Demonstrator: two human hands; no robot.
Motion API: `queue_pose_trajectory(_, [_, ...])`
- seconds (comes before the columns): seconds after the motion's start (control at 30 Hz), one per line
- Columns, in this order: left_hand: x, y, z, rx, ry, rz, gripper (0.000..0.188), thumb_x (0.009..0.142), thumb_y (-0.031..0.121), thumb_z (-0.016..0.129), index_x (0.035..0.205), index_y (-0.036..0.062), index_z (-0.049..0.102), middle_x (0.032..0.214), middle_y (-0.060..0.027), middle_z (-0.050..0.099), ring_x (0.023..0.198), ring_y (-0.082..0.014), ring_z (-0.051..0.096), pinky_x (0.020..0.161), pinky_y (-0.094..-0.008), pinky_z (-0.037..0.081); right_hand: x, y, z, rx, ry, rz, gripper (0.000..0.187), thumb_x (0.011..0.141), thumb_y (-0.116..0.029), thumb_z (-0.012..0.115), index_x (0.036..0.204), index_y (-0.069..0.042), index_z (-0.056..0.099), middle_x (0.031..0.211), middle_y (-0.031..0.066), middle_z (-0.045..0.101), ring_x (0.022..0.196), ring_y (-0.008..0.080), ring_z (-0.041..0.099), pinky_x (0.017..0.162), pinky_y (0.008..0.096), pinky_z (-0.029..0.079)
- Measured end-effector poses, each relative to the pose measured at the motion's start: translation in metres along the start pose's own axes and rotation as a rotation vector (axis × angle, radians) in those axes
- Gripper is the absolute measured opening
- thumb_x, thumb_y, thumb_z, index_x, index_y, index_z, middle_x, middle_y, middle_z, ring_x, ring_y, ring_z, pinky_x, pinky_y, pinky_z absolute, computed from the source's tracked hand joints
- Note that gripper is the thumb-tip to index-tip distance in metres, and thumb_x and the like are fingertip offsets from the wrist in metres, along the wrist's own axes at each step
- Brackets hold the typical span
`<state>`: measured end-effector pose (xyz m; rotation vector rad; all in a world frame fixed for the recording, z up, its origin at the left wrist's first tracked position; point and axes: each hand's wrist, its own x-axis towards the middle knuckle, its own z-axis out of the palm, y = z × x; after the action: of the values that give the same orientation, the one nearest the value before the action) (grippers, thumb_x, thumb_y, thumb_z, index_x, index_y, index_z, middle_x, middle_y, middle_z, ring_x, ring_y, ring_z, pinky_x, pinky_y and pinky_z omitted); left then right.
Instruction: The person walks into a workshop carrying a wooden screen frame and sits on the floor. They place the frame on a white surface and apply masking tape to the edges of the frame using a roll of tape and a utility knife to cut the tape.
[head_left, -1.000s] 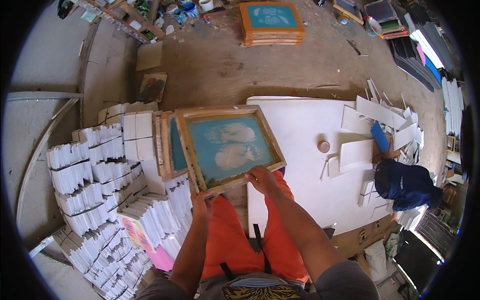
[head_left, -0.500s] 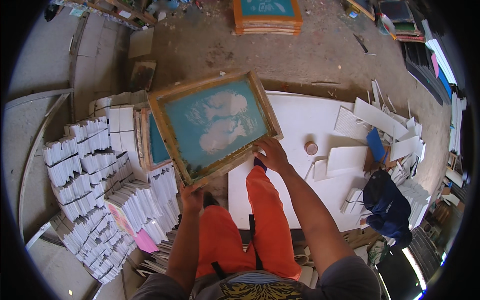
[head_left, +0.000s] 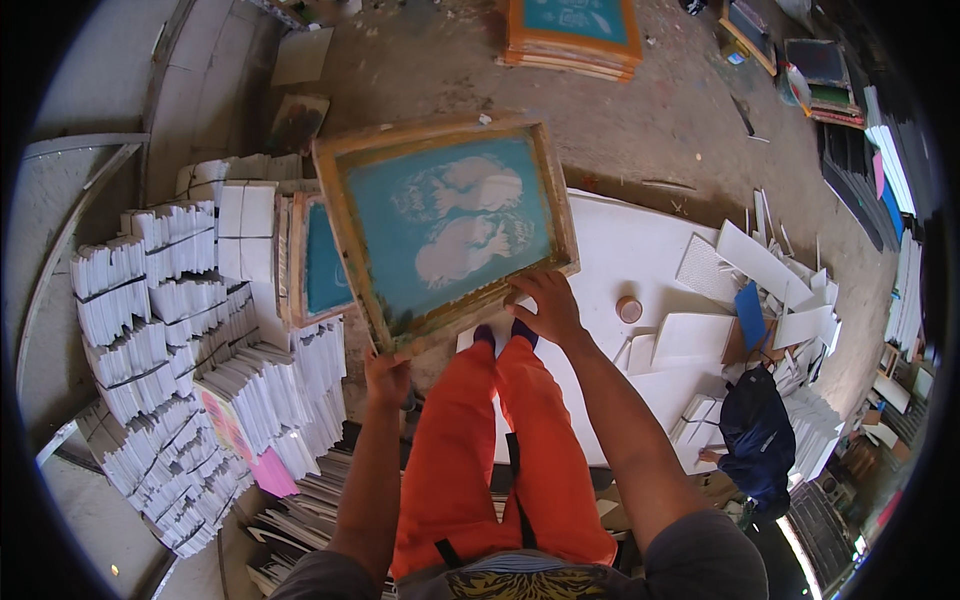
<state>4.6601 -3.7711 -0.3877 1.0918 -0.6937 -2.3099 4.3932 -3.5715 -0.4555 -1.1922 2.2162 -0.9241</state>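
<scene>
In front of me I hold a wooden screen-printing frame (head_left: 450,225), tilted, with teal mesh and two pale picture shapes on it. My left hand (head_left: 386,378) is closed round its near left corner. At the near right part of the frame, my right hand (head_left: 548,305) grips the wooden edge with its fingers bent over it. Below the frame, both my feet in dark socks are close together at the edge of a large white sheet (head_left: 620,225). A second teal frame (head_left: 325,260) stands to the left, partly behind the held one.
Tied stacks of paper (head_left: 165,330) rise on the left. A small round container (head_left: 629,309) and white board offcuts (head_left: 765,262) lie on the sheet. Someone in dark blue clothing (head_left: 757,440) is at the right. More orange-edged frames (head_left: 572,45) are piled on the far floor.
My left foot has come forward beside the right one. The held frame stays in both hands, and the view has shifted a little.
</scene>
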Motion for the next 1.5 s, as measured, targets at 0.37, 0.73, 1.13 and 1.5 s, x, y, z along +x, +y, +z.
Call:
queue_pose_trajectory(0.37, [0.056,-0.048,-0.051,-0.101,-0.109,-0.215,0.054,0.081,0.001,0.065,0.135,0.0014,0.059,0.126,-0.0123,0.069,0.115,-0.0293,0.068,0.102,-0.0461,0.053,-0.017,0.036,0.019,-0.32,-0.204,-0.043,0.046,0.082,-0.025,0.079,0.127,-0.018,0.07,0.114,0.0085,0.065,0.114,0.03,0.06,0.094,0.0448,0.049])
queue_pose_trajectory(0.73, [0.082,-0.101,-0.045,-0.061,-0.112,-0.297,0.054,0.081,-0.001,0.064,0.135,-0.0013,0.057,0.124,-0.015,0.07,0.11,-0.0306,0.069,0.096,-0.0448,0.054,-0.046,0.09,0.022,-0.344,-0.225,0.012,0.029,0.089,-0.02,0.069,0.118,-0.015,0.07,0.111,0.0056,0.067,0.11,0.027,0.063,0.09,0.0437,0.052])
queue_pose_trajectory(1.13, [0.162,-0.197,-0.059,0.004,-0.03,-0.459,0.063,0.077,-0.005,0.06,0.139,0.001,0.053,0.128,-0.019,0.066,0.119,-0.0346,0.064,0.107,-0.0541,0.047,-0.051,0.214,0.061,-0.43,-0.42,-0.061,0.035,0.082,-0.012,0.065,0.117,-0.008,0.067,0.104,0.0083,0.067,0.098,0.0259,0.069,0.075,0.0404,0.061])
queue_pose_trajectory(1.5, [0.279,-0.313,-0.186,0.234,-0.085,-0.627,0.058,0.086,0.0,0.064,0.142,0.0032,0.05,0.123,-0.0179,0.067,0.112,-0.034,0.067,0.101,-0.0511,0.054,-0.05,0.344,0.182,-0.503,-0.486,-0.152,0.032,0.079,-0.013,0.067,0.111,-0.006,0.065,0.099,0.0105,0.069,0.09,0.028,0.072,0.071,0.0427,0.061])
